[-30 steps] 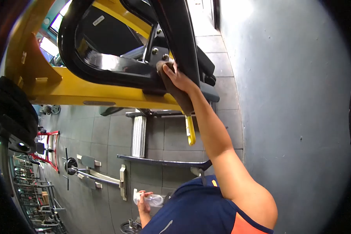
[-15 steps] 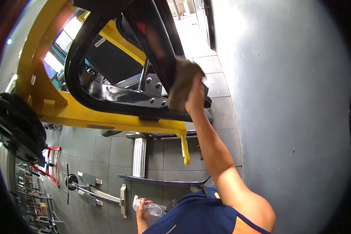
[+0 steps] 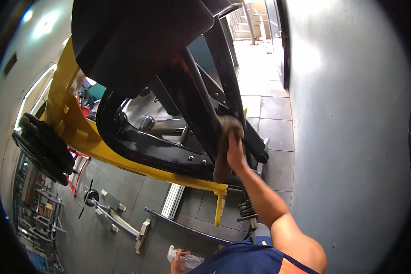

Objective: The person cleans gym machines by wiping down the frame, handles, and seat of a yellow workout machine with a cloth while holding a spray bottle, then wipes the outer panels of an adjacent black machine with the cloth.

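My right hand (image 3: pixel 235 153) grips a brown cloth (image 3: pixel 223 166) and presses it against a black frame bar (image 3: pixel 194 100) of a yellow and black weight machine. The cloth hangs below the fingers and is slightly blurred. Low in the view, my left hand (image 3: pixel 177 262) is closed around a clear spray bottle (image 3: pixel 192 260) with a white head, held beside my body. A large black pad (image 3: pixel 132 41) covers the upper part of the machine, and its yellow frame (image 3: pixel 109 155) curves beneath.
Black weight plates (image 3: pixel 43 148) hang at the machine's left side. A grey wall (image 3: pixel 351 150) runs close along my right. A bench-like frame with a bar (image 3: pixel 118 223) stands on the tiled floor, lower left. A door (image 3: pixel 278 41) stands open at the top.
My right hand and the cloth sit lower in the view, still at the black bar. The view has shifted, showing more of the black pad. The left hand keeps the spray bottle.
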Tool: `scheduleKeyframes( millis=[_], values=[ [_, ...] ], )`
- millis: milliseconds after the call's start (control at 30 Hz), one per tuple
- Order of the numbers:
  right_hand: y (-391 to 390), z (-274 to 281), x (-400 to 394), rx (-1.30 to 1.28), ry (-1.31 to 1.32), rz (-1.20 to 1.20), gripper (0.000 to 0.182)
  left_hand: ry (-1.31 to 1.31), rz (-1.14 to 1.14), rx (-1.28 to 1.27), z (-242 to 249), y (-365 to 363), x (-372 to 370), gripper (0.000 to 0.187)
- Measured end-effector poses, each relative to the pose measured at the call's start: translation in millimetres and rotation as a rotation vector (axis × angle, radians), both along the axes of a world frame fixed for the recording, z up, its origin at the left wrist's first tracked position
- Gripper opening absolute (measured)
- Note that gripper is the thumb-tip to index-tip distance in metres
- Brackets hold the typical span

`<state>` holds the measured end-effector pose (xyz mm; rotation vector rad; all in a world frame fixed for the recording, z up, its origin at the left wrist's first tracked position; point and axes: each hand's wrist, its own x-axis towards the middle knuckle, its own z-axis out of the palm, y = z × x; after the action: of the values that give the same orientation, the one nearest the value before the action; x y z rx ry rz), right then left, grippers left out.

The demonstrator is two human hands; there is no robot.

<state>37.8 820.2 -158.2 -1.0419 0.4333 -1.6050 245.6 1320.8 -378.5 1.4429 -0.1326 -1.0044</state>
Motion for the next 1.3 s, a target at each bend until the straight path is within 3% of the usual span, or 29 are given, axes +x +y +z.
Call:
scheduleKeyframes(
  millis=[100,133,200,267,400,467,533,633,733,767,867,967,1067,1100,1167,1233,1267,1300],
  values=[
    [-41.2,162.9,-21.6,-0.131,0.073,0.259,0.059,0.018,0.035,-0.021,-6.4,-1.8,-29.4,0.018],
    [-48.4,216.6,-25.6,-0.125,-0.001,0.292,0.053,0.009,0.058,-0.031,-6.3,-5.7,-39.2,0.017],
    [-67.3,263.7,-25.5,-0.141,0.003,0.342,0.051,-0.012,0.108,-0.048,-6.0,-12.2,-56.3,0.016],
    [-97.0,245.3,-13.8,-0.086,0.054,0.428,0.050,-0.032,0.147,-0.064,-10.1,-17.5,-71.5,0.017],
    [-138.2,118.5,16.9,0.123,0.165,0.656,0.047,0.036,0.274,-0.067,-6.9,-28.5,-100.2,0.019],
    [-131.5,115.5,18.0,0.123,0.143,0.677,0.046,0.048,0.296,-0.062,-9.5,-31.9,-101.8,0.019],
    [-84.8,188.2,6.4,-0.052,0.121,0.447,0.045,0.036,0.271,-0.049,11.1,-45.2,-110.7,0.020],
    [-15.8,264.3,-0.9,-0.359,0.272,-0.152,0.047,0.030,0.261,0.020,22.2,-55.2,-114.1,0.020],
    [-1.3,222.4,21.6,-0.654,0.462,-0.771,0.069,0.018,0.217,-0.040,26.9,-69.9,-117.6,0.021],
    [2.0,200.2,25.8,-0.729,0.609,-0.810,0.092,0.012,0.197,-0.038,27.4,-76.4,-120.6,0.020],
    [3.5,140.9,5.7,-0.865,0.590,-0.850,0.080,-0.023,0.159,-0.029,31.7,-76.4,-121.5,0.018],
    [-7.1,110.1,8.6,-0.622,0.236,-0.447,0.091,-0.030,0.174,-0.074,29.7,-77.6,-125.4,0.016],
    [-20.9,161.7,-3.5,-0.537,0.324,-0.197,0.097,0.021,0.220,-0.029,27.7,-76.3,-120.6,0.016],
    [-22.7,166.7,-5.4,-0.601,0.254,-0.228,0.087,-0.004,0.221,-0.036,37.8,-81.4,-124.6,0.016],
    [-44.7,107.5,26.2,-0.536,0.032,-0.015,0.074,-0.035,0.193,-0.074,32.2,-79.6,-117.2,0.015],
    [-46.6,93.6,19.6,-0.358,0.000,-0.075,0.053,0.018,0.160,-0.112,22.7,-86.3,-110.8,0.013],
    [-48.1,87.4,11.4,-0.192,0.070,-0.239,0.040,0.022,0.164,-0.112,16.8,-89.5,-110.2,0.013],
    [-63.8,93.2,-0.4,-0.021,-0.018,-0.101,0.033,0.024,0.167,-0.105,11.8,-90.4,-107.8,0.013]
  ],
)
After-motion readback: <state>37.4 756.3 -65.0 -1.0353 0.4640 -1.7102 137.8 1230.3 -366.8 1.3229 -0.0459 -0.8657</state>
